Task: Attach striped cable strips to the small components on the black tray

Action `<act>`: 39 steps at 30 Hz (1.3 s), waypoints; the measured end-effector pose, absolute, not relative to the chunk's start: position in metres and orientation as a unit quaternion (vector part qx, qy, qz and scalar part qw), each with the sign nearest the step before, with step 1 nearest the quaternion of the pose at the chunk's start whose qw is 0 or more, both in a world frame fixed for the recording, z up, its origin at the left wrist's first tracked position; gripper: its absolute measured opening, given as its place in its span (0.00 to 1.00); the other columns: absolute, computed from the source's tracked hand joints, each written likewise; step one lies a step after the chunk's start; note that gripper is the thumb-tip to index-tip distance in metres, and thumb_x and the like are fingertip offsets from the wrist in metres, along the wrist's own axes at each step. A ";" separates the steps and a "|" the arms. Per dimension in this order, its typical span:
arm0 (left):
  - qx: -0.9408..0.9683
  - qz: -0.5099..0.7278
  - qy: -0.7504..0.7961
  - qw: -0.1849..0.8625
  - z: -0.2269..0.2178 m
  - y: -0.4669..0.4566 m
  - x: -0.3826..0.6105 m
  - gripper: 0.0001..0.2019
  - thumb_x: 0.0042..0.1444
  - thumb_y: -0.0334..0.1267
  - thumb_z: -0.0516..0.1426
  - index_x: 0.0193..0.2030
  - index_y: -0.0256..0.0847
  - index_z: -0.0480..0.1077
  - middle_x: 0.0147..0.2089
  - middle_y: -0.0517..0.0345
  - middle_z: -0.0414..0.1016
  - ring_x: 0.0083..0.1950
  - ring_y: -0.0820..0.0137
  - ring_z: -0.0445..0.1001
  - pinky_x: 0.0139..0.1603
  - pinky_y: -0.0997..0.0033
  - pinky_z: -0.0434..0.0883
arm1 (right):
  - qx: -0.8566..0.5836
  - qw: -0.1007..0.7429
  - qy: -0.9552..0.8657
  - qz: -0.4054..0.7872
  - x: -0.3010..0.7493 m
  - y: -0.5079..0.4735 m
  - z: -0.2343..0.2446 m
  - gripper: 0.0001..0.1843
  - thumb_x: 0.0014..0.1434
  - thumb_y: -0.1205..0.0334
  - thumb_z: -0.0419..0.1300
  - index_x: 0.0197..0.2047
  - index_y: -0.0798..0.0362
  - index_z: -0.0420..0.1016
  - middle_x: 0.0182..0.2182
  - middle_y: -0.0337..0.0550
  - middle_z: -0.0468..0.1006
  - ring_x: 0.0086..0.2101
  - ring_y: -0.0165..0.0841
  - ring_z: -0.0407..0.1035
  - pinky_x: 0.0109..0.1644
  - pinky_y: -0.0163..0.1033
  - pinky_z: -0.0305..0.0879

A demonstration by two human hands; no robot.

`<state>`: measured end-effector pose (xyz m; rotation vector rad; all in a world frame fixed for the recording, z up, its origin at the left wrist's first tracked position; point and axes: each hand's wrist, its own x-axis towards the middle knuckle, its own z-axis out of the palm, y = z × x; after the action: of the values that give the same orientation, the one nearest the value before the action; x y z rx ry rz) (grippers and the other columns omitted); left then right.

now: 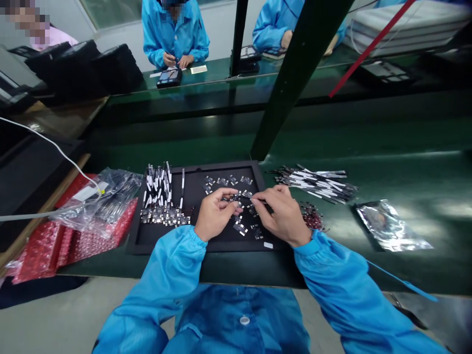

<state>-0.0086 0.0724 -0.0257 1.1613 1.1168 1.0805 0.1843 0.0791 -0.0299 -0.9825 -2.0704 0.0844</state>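
Pinching a small dark flex strip (236, 198) at the middle of the frame, the left hand (216, 215) and the right hand (283, 216) meet over a black tray (221, 165), their fingers closed on the piece from either side, though its exact shape is too small to tell. The strip sits just above the tray's centre, among small circuit modules (224, 181) laid in loose rows on the right half of the tray. Toward the tray's left side, a bunch of black-and-white strips (158, 187) stands above a heap of metal-edged modules (164, 217). Just right of the tray, another bundle of black-and-white strips (313, 184) lies on the green workbench (387, 275), with a dark red cluster of parts (312, 216) beside the right hand and a silver foil bag (391, 226) farther right. At lower left, a clear plastic bag (99, 201) rests on red bubble-wrap bags (44, 250), with a white cable (55, 145) running down to it. Blue smock sleeves (165, 265) cover both arms. At the top of the frame, across the bench, a co-worker in a blue smock (173, 34) has both hands over a black case (168, 77), and black boxes (84, 69) sit in a row at upper left.
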 end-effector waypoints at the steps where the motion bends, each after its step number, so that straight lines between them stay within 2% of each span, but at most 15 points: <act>1: 0.494 0.462 0.473 0.565 -0.026 0.072 -0.008 0.14 0.54 0.37 0.66 0.46 0.36 0.73 0.42 0.54 0.76 0.34 0.69 0.83 0.36 0.73 0.79 | -0.389 0.411 -0.824 0.036 0.184 0.079 -0.030 0.03 0.66 0.68 0.57 0.40 0.50 0.70 0.30 0.41 0.78 0.29 0.34 0.69 0.45 0.47 0.62; 5: 0.495 0.479 0.474 0.548 -0.027 0.071 -0.008 0.15 0.53 0.39 0.67 0.45 0.36 0.74 0.41 0.52 0.80 0.37 0.68 0.82 0.40 0.69 0.80 | -0.382 0.413 -0.826 0.045 0.183 0.078 -0.030 0.04 0.66 0.68 0.57 0.40 0.50 0.71 0.31 0.41 0.79 0.30 0.34 0.70 0.45 0.47 0.62; 11: 0.512 0.483 0.500 0.505 -0.026 0.070 -0.008 0.13 0.52 0.36 0.68 0.44 0.38 0.77 0.42 0.52 0.82 0.44 0.66 0.81 0.48 0.66 0.79 | -0.383 0.413 -0.824 0.056 0.184 0.076 -0.029 0.04 0.65 0.69 0.58 0.40 0.51 0.71 0.31 0.41 0.79 0.29 0.33 0.69 0.45 0.47 0.62; 20: 0.520 0.471 0.509 0.499 -0.026 0.070 -0.009 0.10 0.53 0.39 0.68 0.40 0.38 0.79 0.37 0.53 0.82 0.37 0.67 0.81 0.42 0.68 0.79 | -0.382 0.415 -0.823 0.070 0.185 0.074 -0.026 0.05 0.64 0.70 0.58 0.40 0.50 0.71 0.31 0.40 0.79 0.29 0.33 0.69 0.45 0.47 0.63; 27: 0.527 0.469 0.510 0.492 -0.027 0.069 -0.009 0.10 0.53 0.39 0.67 0.41 0.39 0.80 0.37 0.53 0.83 0.40 0.65 0.82 0.44 0.66 0.79 | -0.377 0.416 -0.825 0.068 0.185 0.074 -0.025 0.05 0.64 0.70 0.58 0.40 0.50 0.71 0.30 0.40 0.78 0.28 0.33 0.68 0.45 0.47 0.64; 34: 0.559 0.465 0.515 0.455 -0.027 0.069 -0.010 0.08 0.54 0.39 0.67 0.40 0.39 0.80 0.36 0.55 0.82 0.37 0.67 0.81 0.41 0.69 0.78 | -0.387 0.405 -0.825 0.071 0.186 0.074 -0.025 0.05 0.64 0.69 0.57 0.40 0.50 0.72 0.29 0.41 0.78 0.28 0.33 0.68 0.44 0.47 0.64; 39: 0.574 0.469 0.511 0.436 -0.024 0.069 -0.010 0.06 0.55 0.37 0.67 0.39 0.40 0.80 0.37 0.56 0.83 0.39 0.68 0.81 0.42 0.70 0.78 | -0.384 0.406 -0.827 0.066 0.185 0.073 -0.024 0.04 0.64 0.69 0.58 0.40 0.51 0.72 0.28 0.41 0.77 0.28 0.33 0.68 0.44 0.47 0.64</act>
<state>-0.0097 0.0688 -0.0241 1.4275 1.2718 1.1676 0.1852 0.0734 -0.0237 -0.9676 -2.0850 0.1668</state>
